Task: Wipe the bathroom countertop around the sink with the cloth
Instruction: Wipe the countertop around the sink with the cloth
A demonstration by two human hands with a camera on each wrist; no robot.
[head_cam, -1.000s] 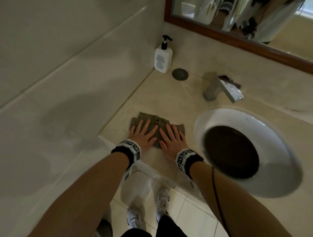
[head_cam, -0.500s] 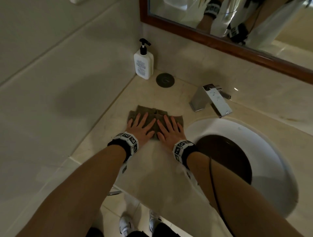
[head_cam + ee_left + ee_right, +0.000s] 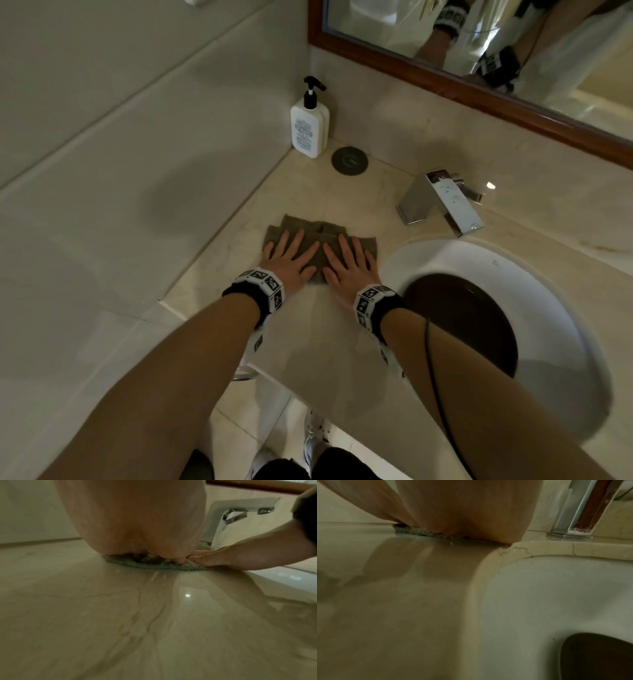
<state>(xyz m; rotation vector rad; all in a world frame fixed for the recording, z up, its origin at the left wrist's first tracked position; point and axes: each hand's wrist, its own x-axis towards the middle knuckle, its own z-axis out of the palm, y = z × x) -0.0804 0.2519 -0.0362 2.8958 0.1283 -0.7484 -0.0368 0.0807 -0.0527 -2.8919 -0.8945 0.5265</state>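
A brown-grey cloth (image 3: 320,251) lies flat on the beige marble countertop (image 3: 329,342), left of the white sink (image 3: 486,274). My left hand (image 3: 291,257) presses on the cloth's left half with straight, spread fingers. Beside it my right hand (image 3: 347,263) presses flat on the right half, close to the sink rim. In the left wrist view the cloth (image 3: 154,564) shows as a thin strip under my palm (image 3: 137,520), with the right hand (image 3: 240,555) next to it. The right wrist view shows the cloth edge (image 3: 436,534) and the sink rim (image 3: 539,550).
A white pump bottle (image 3: 309,125) stands in the back corner by the side wall, with a round dark disc (image 3: 349,160) beside it. The chrome faucet (image 3: 442,202) is behind the sink. A wood-framed mirror (image 3: 445,85) hangs above. The basin holds dark water (image 3: 472,325).
Both hands have pushed the cloth away from the counter's front edge toward the back wall. A damp streak trails behind the cloth.
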